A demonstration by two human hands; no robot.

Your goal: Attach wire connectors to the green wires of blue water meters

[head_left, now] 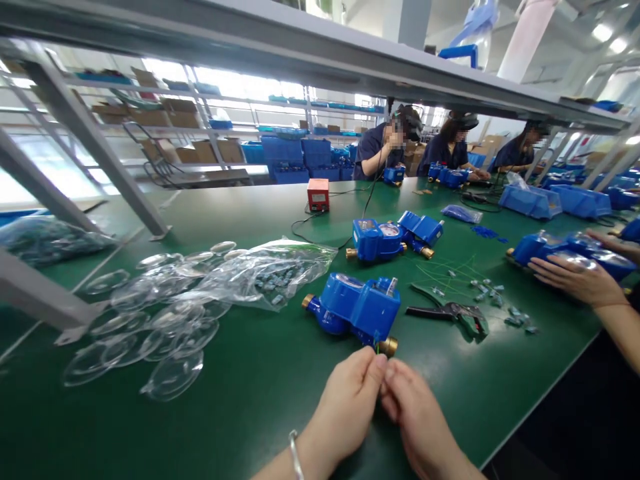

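Note:
A blue water meter (357, 307) with brass ends lies on the green table just beyond my hands. My left hand (347, 400) is closed in a pinch on a thin yellow-green wire (377, 349) beside the near brass end. Fingertips of my right hand (415, 413) are closed too and meet the left ones; whatever they pinch is hidden. To the right lie pliers (450, 313) with black and green handles, small clear-grey seals (493, 293) and loose green wires (450, 270). Two more blue meters (377, 240) sit farther back.
Clear plastic covers (173, 373) and a bag of small seals (275, 277) spread out at left. A red box (319, 195) with a cable stands behind. At right, another person's hand (580, 277) rests on blue meters (540, 247). A shelf (300, 47) spans overhead.

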